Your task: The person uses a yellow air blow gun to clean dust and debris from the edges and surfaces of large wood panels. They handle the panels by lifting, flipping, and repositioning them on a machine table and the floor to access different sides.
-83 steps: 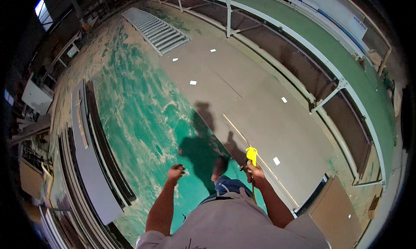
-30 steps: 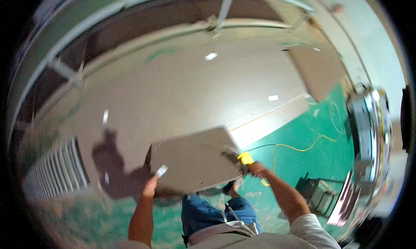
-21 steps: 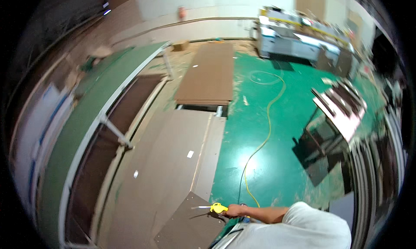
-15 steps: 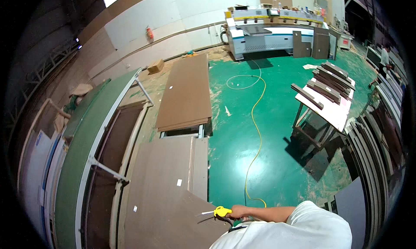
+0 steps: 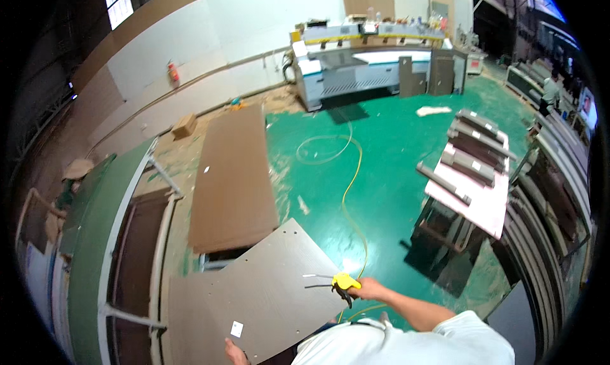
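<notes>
My right hand (image 5: 364,289) is closed round a yellow air blow gun (image 5: 345,281) with a black trigger and a thin nozzle that points left. Beneath the nozzle a grey-brown panel (image 5: 273,289) stretches at a slant, with small holes along its edges and a white label (image 5: 237,329). At the panel's near edge, by the label, my left hand (image 5: 236,352) grips it; only part of that hand shows. The panel covers part of the stack below it.
Brown boards (image 5: 232,174) lie stacked ahead. A green-topped bench (image 5: 121,231) runs along the left. On the right stands a white-topped table (image 5: 441,203) bearing several dark strips. A yellow hose (image 5: 346,203) trails over the green floor towards a long machine (image 5: 375,69). Panels (image 5: 540,269) lean at far right.
The panel has come up and forward over the stack, and my left hand has come into view on its edge. My right hand has moved slightly up and right with the blow gun.
</notes>
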A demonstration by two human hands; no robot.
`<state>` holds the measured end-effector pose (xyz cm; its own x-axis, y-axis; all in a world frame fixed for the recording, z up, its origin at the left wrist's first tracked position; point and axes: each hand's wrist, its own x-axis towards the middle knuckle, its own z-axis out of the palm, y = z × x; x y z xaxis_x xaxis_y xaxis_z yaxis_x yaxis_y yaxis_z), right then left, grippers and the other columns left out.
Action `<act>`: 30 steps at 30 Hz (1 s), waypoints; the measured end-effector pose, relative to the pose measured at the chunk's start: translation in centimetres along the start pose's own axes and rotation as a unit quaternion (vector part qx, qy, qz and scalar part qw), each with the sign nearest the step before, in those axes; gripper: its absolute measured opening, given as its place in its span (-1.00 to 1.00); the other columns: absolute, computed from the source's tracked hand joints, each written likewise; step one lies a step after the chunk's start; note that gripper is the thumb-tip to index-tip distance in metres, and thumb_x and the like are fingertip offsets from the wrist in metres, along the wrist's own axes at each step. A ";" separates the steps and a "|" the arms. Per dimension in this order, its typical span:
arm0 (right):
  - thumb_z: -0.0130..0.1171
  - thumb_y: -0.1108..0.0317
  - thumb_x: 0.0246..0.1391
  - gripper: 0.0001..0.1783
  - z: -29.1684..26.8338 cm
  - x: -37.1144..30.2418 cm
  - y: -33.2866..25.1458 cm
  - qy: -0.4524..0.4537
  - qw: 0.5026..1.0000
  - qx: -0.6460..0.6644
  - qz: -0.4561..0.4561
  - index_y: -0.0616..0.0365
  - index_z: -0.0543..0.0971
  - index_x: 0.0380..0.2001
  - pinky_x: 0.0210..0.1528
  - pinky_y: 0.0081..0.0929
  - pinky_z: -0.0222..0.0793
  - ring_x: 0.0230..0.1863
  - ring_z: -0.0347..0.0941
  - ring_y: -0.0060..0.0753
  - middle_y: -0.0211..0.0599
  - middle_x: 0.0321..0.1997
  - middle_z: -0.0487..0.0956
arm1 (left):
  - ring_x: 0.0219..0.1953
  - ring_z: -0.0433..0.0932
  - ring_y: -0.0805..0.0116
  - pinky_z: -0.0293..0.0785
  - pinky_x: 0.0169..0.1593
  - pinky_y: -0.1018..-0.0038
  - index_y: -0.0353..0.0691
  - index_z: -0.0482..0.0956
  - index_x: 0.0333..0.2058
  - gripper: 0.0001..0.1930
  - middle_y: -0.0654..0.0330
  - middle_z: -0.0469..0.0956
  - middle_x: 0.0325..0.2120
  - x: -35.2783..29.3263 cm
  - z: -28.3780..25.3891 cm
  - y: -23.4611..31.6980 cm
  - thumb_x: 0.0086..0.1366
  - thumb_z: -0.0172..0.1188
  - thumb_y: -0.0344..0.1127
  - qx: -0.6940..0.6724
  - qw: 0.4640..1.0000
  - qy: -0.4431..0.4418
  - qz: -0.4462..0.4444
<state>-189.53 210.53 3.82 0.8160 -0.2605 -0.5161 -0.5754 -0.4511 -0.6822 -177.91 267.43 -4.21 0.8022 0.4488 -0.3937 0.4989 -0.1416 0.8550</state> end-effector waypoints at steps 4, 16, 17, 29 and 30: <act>0.25 -0.19 0.08 -0.47 -10.1 3.7 0.2 0.101 0.990 0.077 0.066 0.06 0.72 -0.19 -0.27 -0.22 0.53 -0.37 0.65 -0.17 -0.21 -0.38 0.72 | -0.17 0.64 0.11 0.58 -0.07 0.19 -0.50 0.57 0.00 -0.34 -0.06 0.66 -0.13 5.5 18.7 10.9 0.57 -0.14 0.13 -0.028 0.994 -0.096 0.050; 0.23 0.25 0.07 -0.72 -33.7 25.0 4.9 0.344 0.864 0.316 0.189 0.29 0.64 -0.32 -0.37 -0.31 0.42 -0.46 0.55 -0.31 -0.19 -0.48 0.63 | -0.16 0.63 0.09 0.49 -0.03 0.16 -0.58 0.61 -0.06 -0.31 -0.11 0.70 -0.20 7.9 64.0 39.4 0.57 -0.13 0.11 0.136 0.965 -0.170 0.145; 0.23 0.25 0.07 -0.72 -35.8 27.1 5.2 0.347 0.868 0.308 0.176 0.30 0.64 -0.31 -0.37 -0.30 0.42 -0.47 0.54 -0.31 -0.20 -0.48 0.63 | -0.16 0.63 0.09 0.49 -0.03 0.16 -0.58 0.62 -0.07 -0.31 -0.12 0.70 -0.20 7.7 66.9 41.4 0.57 -0.13 0.12 0.121 0.964 -0.184 0.147; 0.31 0.28 0.10 -0.76 -62.8 52.3 0.5 0.335 0.885 0.298 0.125 0.25 0.66 -0.28 -0.49 -0.43 0.36 -0.55 0.48 -0.50 -0.35 -0.51 0.61 | -0.26 0.58 0.20 0.50 -0.11 0.19 -0.53 0.61 -0.09 -0.38 0.06 0.65 -0.27 12.2 97.9 59.7 0.57 -0.05 0.09 0.041 0.967 -0.237 0.090; 0.31 0.28 0.10 -0.75 -64.8 55.0 0.0 0.339 0.882 0.302 0.129 0.25 0.66 -0.26 -0.47 -0.42 0.37 -0.54 0.48 -0.51 -0.35 -0.51 0.61 | -0.25 0.57 0.20 0.49 -0.11 0.19 -0.53 0.61 -0.10 -0.39 0.07 0.65 -0.25 13.0 101.0 61.6 0.56 -0.03 0.09 0.045 0.967 -0.241 0.072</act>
<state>-141.13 140.93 8.98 0.3819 -0.8301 -0.4063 -0.5037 0.1817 -0.8446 -103.66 175.44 9.28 0.9146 -0.0414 -0.4022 0.3791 -0.2585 0.8885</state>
